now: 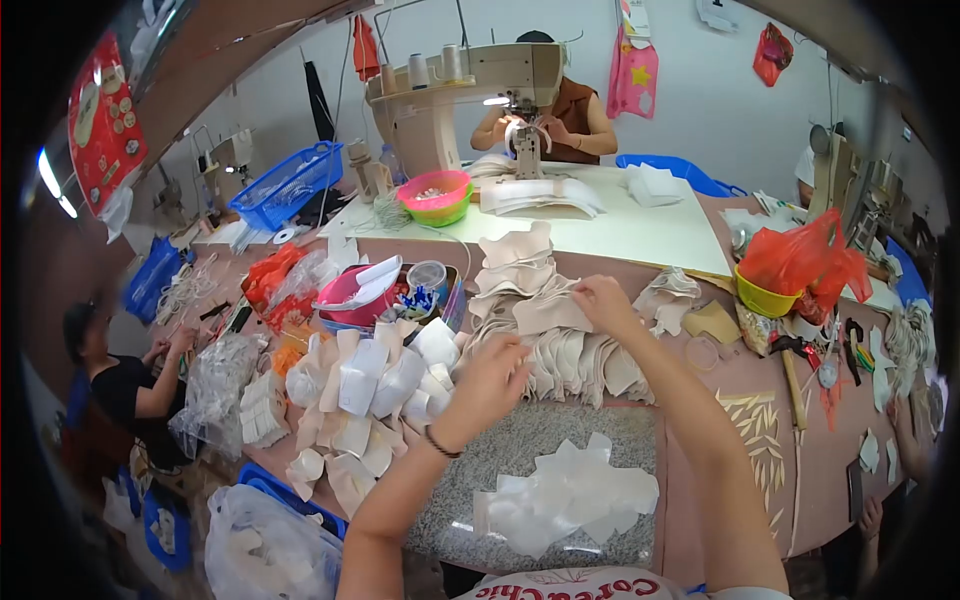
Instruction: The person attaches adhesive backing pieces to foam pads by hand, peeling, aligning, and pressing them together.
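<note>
My right hand [603, 303] reaches to the stacked beige pieces [552, 312] in the middle of the table, its fingers pinched at the edge of the top piece. Left of it, my left hand [490, 380] is held over the near side of the stacks, fingers spread and slightly curled, with nothing seen in it. A row of fanned beige pieces [585, 365] lies below my right hand. Thin whitish pieces [565, 495] are spread on the grey speckled slab [440, 500] nearer to me. To the left is a heap of white and beige curved pieces [365, 385].
A person [580, 120] works at a sewing machine [470, 90] across the table; another [135, 385] sits at the left. Pink and green bowls [436, 198], a yellow basket [765, 293] with red bags, a hammer [793, 390] and a plastic bag [270, 550] surround the work area.
</note>
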### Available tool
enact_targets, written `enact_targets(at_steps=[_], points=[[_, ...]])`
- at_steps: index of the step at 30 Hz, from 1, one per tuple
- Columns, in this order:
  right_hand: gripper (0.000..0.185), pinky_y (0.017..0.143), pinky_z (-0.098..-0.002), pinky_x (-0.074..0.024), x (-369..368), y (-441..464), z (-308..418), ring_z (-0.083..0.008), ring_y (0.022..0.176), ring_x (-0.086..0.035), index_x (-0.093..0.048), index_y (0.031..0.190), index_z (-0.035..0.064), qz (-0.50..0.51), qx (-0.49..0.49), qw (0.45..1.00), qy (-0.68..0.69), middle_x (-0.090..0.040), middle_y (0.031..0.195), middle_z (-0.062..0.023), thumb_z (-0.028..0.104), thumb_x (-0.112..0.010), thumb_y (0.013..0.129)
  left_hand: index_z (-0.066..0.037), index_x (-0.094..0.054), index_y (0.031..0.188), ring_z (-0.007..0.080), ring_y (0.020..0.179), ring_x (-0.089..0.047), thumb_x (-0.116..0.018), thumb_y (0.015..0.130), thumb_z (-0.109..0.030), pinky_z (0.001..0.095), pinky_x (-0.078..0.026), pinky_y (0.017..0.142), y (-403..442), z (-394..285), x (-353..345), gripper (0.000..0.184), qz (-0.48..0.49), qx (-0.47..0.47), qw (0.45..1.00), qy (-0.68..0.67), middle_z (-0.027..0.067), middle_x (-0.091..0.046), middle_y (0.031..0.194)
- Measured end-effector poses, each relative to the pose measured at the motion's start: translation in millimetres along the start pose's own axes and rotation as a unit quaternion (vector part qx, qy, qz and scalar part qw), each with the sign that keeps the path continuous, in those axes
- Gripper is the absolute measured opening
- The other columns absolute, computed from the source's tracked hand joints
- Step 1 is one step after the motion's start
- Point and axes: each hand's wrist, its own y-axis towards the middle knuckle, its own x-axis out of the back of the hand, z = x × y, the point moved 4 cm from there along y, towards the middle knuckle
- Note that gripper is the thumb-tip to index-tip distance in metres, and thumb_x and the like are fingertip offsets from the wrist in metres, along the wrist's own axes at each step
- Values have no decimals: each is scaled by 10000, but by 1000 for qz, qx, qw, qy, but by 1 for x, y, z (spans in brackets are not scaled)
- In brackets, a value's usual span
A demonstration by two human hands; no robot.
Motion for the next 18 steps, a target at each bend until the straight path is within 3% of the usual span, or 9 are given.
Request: enact_targets(at_steps=[2, 3, 5, 7, 11, 13, 18], points=[[143, 739, -391, -457, -8, 6, 6, -318, 807, -555, -654, 786, 66, 107, -77, 991, -8, -638, 803, -109, 187, -592, 741, 16, -562, 979, 321, 935, -542, -602, 772, -62, 367, -452, 803, 22, -4, -39, 225, 20, -20, 1000, -1, 164, -540, 1035], [144, 727, -400, -464, -9, 7, 8, -318, 786, -563, -654, 769, 73, 100, -73, 992, -29, -639, 743, -114, 192, -582, 733, 14, -551, 988, 328, 934, -541, -584, 771, -49, 379, -454, 795, 33, 0, -53, 228, -13, -30, 999, 17, 165, -536, 1030], [140, 722, -403, -465, -5, 9, 15, -317, 785, -567, -657, 763, 79, 119, -72, 989, -52, -641, 755, -113, 189, -577, 729, 12, -539, 996, 334, 933, -540, -566, 770, -36, 391, -455, 787, 48, 17, -74, 233, -44, -42, 998, 32, 166, -532, 1026], [129, 720, -408, -467, -11, 7, 6, -319, 786, -580, -667, 759, 101, 149, -66, 983, -79, -647, 778, -101, 161, -559, 720, -24, -530, 1007, 334, 840, -557, -549, 765, -22, 405, -470, 688, 63, 25, -89, 242, -40, -25, 990, 131, 144, -515, 970], [119, 700, -418, -460, -18, -2, 4, -297, 788, -596, -654, 731, 97, 131, -40, 984, -118, -643, 791, -99, 176, -565, 724, -24, -503, 924, 312, 757, -572, -532, 750, -39, 409, -466, 608, 72, 32, -102, 177, 8, 19, 974, 225, 129, -499, 899], [123, 677, -421, -451, -18, -5, 11, -273, 805, -603, -641, 726, 90, 108, -2, 976, -190, -637, 800, -93, 178, -556, 740, -34, -519, 917, 307, 707, -579, -530, 750, -47, 400, -472, 584, 73, 23, -99, 167, 17, -17, 968, 252, 126, -503, 891], [135, 723, -424, -465, -19, 0, 5, -269, 872, -604, -655, 793, 75, 100, -64, 979, -163, -638, 847, -93, 146, -545, 760, -45, -525, 826, 307, 701, -570, -528, 733, -46, 403, -457, 559, 42, 0, -86, 93, 77, -59, 961, 261, 119, -498, 855]])
